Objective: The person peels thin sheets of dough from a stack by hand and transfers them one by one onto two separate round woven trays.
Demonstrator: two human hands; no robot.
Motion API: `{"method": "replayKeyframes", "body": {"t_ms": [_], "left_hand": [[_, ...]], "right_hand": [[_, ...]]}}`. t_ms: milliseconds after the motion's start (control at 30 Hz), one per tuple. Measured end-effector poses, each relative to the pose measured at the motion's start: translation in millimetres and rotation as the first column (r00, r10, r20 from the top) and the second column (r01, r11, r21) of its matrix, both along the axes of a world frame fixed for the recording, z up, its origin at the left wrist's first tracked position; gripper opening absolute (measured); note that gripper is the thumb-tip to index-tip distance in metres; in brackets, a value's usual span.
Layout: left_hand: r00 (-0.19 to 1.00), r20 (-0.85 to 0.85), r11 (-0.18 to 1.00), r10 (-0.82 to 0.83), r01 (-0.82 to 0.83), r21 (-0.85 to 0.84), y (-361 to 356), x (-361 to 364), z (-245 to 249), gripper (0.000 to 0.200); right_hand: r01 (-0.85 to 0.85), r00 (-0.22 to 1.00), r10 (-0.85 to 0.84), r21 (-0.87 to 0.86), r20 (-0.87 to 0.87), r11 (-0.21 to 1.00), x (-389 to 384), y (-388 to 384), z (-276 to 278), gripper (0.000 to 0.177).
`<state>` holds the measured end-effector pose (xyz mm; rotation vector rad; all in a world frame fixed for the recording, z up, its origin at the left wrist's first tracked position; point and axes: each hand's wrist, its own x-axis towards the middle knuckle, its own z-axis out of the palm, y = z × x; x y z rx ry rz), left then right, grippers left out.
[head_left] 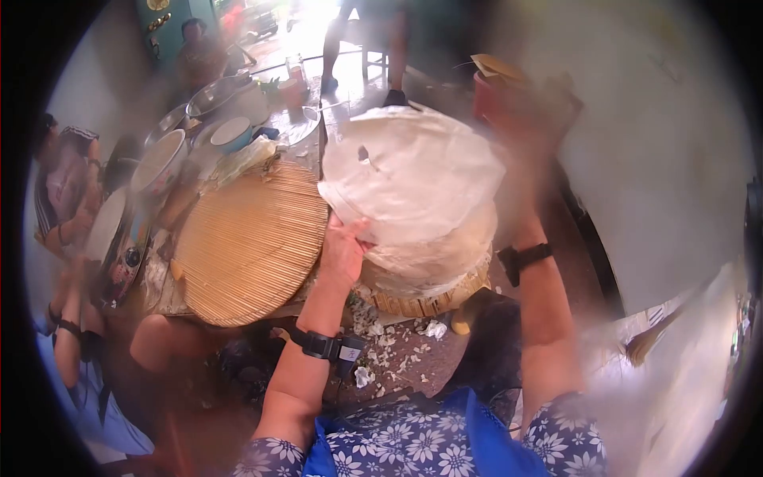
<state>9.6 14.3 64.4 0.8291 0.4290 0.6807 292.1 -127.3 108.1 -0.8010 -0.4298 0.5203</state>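
A thin, pale, roughly round sheet of dough (413,171) with a small hole near its left side lies over a stack of similar sheets (437,262). The stack rests on a round slatted mat (429,302), mostly covered. My left hand (347,248) grips the lower left edge of the top sheet, fingers closed at it. Off the sheet's right side, my right hand (534,119) is raised and smeared by motion, so its fingers cannot be made out. Left of my left hand, a second round slatted mat (250,242) is tilted, its face bare.
Bowls (232,133) and basins (214,95) crowd the table's back left. A red bucket (485,97) stands at the back right. White scraps (389,350) litter the floor below. Other people (67,175) are at the left and back. A pale wall (660,159) rises at right.
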Motion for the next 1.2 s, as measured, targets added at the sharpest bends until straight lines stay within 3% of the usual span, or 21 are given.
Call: {"method": "replayKeyframes", "body": {"t_ms": [67,133,267,367,467,600,633,733,833,933,967,1100,1200], "left_hand": [[0.991,-0.127,0.999,-0.040,0.037,-0.022,-8.1,11.1,-39.8,0.051],[0.983,-0.181,0.998,-0.022,0.011,-0.058,-14.3,13.4,-58.6,0.051],[0.969,-0.249,0.996,-0.004,-0.019,-0.088,-14.8,15.0,-66.3,0.049],[0.944,-0.329,0.998,-0.018,-0.004,-0.068,-10.8,14.7,-66.7,0.046],[0.946,-0.319,0.998,-0.062,0.055,-0.031,-12.5,12.6,-65.5,0.043],[0.923,-0.374,0.996,-0.095,0.088,-0.034,-8.4,12.0,-63.5,0.041],[0.915,-0.394,0.996,-0.092,0.090,-0.025,-7.4,11.8,-63.1,0.037],[0.927,-0.371,0.995,-0.047,0.010,-0.101,-6.7,13.9,-62.9,0.031],[0.907,-0.421,0.992,-0.005,-0.047,-0.113,-4.9,9.5,-67.6,0.026],[0.917,-0.399,0.994,0.005,-0.046,-0.094,-6.3,8.1,-73.6,0.024],[0.914,-0.407,0.994,-0.003,-0.041,-0.098,-6.4,7.1,-73.6,0.024],[0.923,-0.384,0.989,-0.017,-0.040,-0.139,-4.9,7.2,-73.3,0.028],[0.926,-0.377,0.987,-0.017,-0.044,-0.152,-4.8,8.0,-73.4,0.030]], "right_hand": [[0.253,0.940,-0.151,-0.329,0.306,0.910,-13.7,-21.3,-19.7,0.024],[0.392,0.823,-0.015,-0.548,0.568,0.739,9.3,-31.8,-66.1,0.030],[0.163,0.973,-0.060,-0.473,0.225,0.866,11.6,-42.6,-81.2,0.032],[0.123,0.980,-0.173,-0.395,-0.096,0.911,15.3,-48.4,-74.6,0.029],[0.034,0.999,-0.014,-0.467,0.047,0.884,22.9,-59.3,-82.9,0.030],[0.336,0.928,-0.058,-0.757,0.369,0.560,26.2,-56.9,-104.2,0.030],[0.341,0.924,-0.022,-0.797,0.381,0.498,24.1,-58.3,-101.1,0.029],[0.364,0.915,-0.030,-0.792,0.402,0.489,23.4,-59.7,-104.7,0.026],[0.456,0.839,0.023,-0.726,0.543,0.515,33.7,-58.7,-118.7,0.025],[0.334,0.904,0.036,-0.757,0.426,0.562,29.6,-61.4,-105.8,0.025],[0.336,0.921,-0.002,-0.788,0.391,0.516,19.2,-64.2,-92.1,0.025],[0.259,0.924,0.059,-0.734,0.377,0.628,19.0,-72.0,-92.3,0.024],[0.231,0.931,0.095,-0.767,0.354,0.599,16.2,-74.1,-85.4,0.023]]}}
